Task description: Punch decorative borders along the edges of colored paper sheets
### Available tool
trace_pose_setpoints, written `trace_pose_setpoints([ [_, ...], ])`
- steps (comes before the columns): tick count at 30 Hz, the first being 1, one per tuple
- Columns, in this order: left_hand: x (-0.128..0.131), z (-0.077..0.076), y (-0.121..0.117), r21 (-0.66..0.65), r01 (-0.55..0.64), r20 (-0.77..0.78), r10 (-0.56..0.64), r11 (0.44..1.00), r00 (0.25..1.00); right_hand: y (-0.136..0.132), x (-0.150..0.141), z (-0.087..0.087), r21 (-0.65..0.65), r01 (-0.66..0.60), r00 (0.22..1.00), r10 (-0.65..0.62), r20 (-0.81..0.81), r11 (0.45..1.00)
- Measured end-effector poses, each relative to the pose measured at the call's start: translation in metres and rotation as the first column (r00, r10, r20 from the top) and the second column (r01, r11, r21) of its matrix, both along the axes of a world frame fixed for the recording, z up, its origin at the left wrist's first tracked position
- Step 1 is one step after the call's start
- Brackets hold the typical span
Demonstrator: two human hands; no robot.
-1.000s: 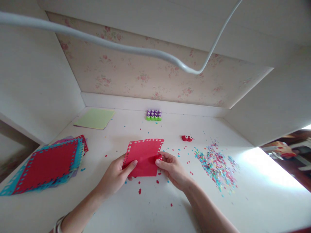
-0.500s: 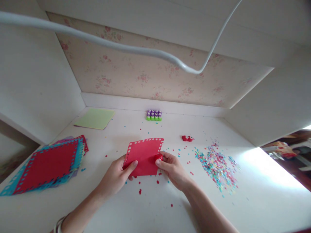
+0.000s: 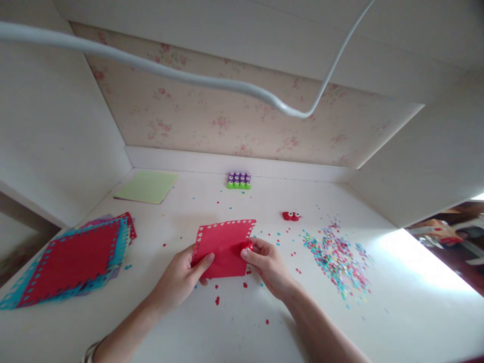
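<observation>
Red sheet: we have the thin red rectangular paper (image 3: 223, 252) at the centre of the white table (image 3: 170, 338), tilted between both hands, punched along its left and top edges and upper right.
Feel: probably very light and flexible, apt to crease, its pierced borders weakest.
Left hold: our left hand (image 3: 176, 280) pinches the left edge between thumb and fingers; the plain lower part seems the firmer grip.
Right hold: our right hand's (image 3: 270, 264) fingers pinch a small glossy red craft punch (image 3: 247, 245) at the right edge; it looks like hard, rather slippery plastic, best gripped around its body.
Two o'clock: two red punches (image 3: 291, 216), side by side.
Three o'clock: scattered multicoloured paper confetti (image 3: 340, 262).
Twelve o'clock: purple and green punches (image 3: 238, 180) in rows.
Ten o'clock: flat pale green sheets (image 3: 146, 186).
Nine o'clock: overlapping red and blue punched papers (image 3: 75, 262).
</observation>
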State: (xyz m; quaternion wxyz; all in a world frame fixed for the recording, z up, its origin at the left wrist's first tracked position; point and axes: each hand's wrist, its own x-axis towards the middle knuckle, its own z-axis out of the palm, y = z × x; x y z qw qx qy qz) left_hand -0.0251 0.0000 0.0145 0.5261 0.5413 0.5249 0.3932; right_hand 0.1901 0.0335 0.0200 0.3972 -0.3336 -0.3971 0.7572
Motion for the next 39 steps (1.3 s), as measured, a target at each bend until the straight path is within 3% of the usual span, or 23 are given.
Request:
trace_pose_setpoints([
  [11, -0.0019, -0.0037, 0.0002, 0.005, -0.031, 0.001, 0.031, 1.000, 1.000, 0.0024, 0.0059, -0.0042, 0.019, 0.001, 1.000, -0.001, 0.007, 1.000],
  [28, -0.0001, -0.0016, 0.0001, -0.010, 0.018, 0.002, -0.018, 1.000, 1.000, 0.0000, 0.0027, 0.0004, 0.035, 0.007, 1.000, -0.007, 0.027, 0.999],
  [39, 0.0021, 0.0013, -0.0008, -0.005, 0.028, -0.011, -0.028, 1.000, 1.000, -0.0019, 0.0034, -0.0002, 0.140, 0.047, 0.994, -0.060, 0.096, 0.989],
])
